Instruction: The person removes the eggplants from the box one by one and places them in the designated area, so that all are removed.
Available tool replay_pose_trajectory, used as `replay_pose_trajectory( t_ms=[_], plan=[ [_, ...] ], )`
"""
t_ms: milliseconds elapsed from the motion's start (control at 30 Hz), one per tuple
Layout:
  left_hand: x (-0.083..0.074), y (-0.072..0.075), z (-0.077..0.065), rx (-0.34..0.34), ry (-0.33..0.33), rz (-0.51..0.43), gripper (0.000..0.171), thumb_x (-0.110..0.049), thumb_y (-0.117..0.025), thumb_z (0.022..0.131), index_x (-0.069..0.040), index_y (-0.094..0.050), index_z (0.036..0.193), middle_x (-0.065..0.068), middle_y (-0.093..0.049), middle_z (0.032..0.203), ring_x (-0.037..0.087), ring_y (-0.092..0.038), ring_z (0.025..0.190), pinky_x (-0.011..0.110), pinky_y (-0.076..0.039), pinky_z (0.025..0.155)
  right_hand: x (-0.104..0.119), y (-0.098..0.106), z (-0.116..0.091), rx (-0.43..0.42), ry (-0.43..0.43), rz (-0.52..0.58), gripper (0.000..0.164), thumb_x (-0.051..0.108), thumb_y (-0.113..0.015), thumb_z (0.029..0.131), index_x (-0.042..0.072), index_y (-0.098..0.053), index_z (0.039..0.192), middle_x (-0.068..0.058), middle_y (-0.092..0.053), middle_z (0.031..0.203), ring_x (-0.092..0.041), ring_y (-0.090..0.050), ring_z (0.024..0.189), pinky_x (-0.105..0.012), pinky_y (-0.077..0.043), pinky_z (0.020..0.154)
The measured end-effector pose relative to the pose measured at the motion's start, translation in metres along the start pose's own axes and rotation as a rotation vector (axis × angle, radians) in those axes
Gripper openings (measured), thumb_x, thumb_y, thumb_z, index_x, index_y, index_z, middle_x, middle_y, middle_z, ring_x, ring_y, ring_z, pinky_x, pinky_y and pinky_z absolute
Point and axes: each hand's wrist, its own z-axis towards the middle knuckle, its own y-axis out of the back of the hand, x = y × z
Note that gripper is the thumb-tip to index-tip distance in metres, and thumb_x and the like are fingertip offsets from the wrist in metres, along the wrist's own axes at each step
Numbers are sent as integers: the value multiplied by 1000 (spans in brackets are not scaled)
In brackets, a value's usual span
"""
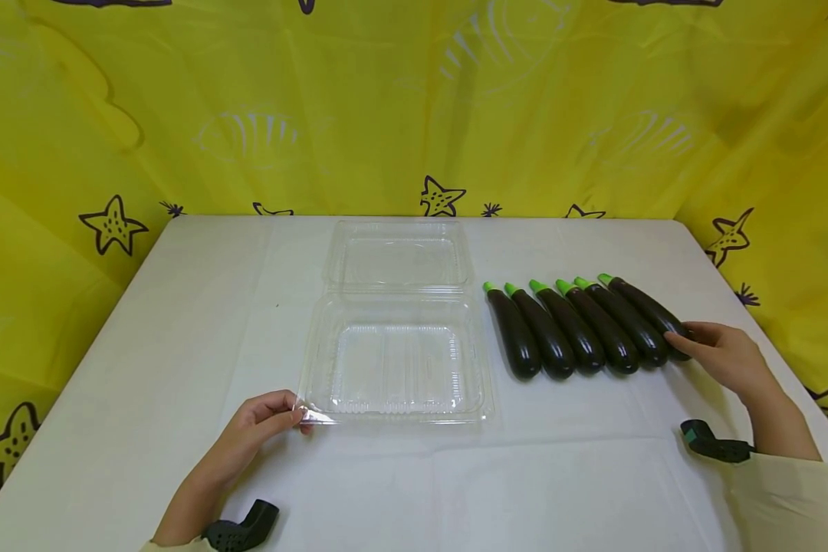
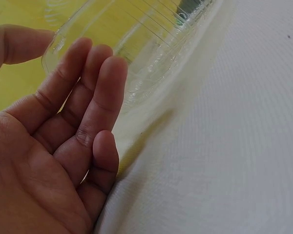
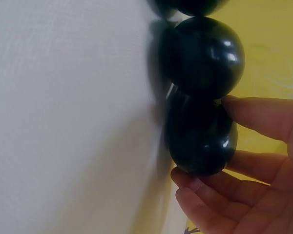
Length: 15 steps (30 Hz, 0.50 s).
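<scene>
An opened clear plastic clamshell container (image 1: 396,414) lies on the white table, its lid (image 1: 400,264) folded back toward the far edge. My left hand (image 1: 265,422) pinches the near left corner of the container between thumb and fingers; the left wrist view shows this hand (image 2: 73,117) at the clear rim (image 2: 51,53). To the right of the container, several dark eggplants with green stem ends lie side by side. My right hand (image 1: 727,356) holds the rightmost eggplant (image 1: 645,307) near its thick end. In the right wrist view, thumb and fingers are around that eggplant (image 3: 200,139), which touches its neighbour (image 3: 205,56).
A yellow curtain (image 1: 359,115) with sea-creature drawings surrounds the table (image 1: 179,330) at the back and both sides. Black wrist-worn devices sit on the left wrist (image 1: 241,527) and the right wrist (image 1: 717,445).
</scene>
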Motion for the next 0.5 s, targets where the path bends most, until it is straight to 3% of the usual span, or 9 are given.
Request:
replay_pose_trajectory(
  t_ms=[500],
  plan=[
    [1,0,1,4,9,4,16,-8,-50,92,5,-54,84,9,-62,79,20,-55,80,27,-40,79,2,0,-3,33,-21,3,69,39,-47,94,-21,-34,126,-44,-35,122,-57,-31,111,-65,-27,84]
  ],
)
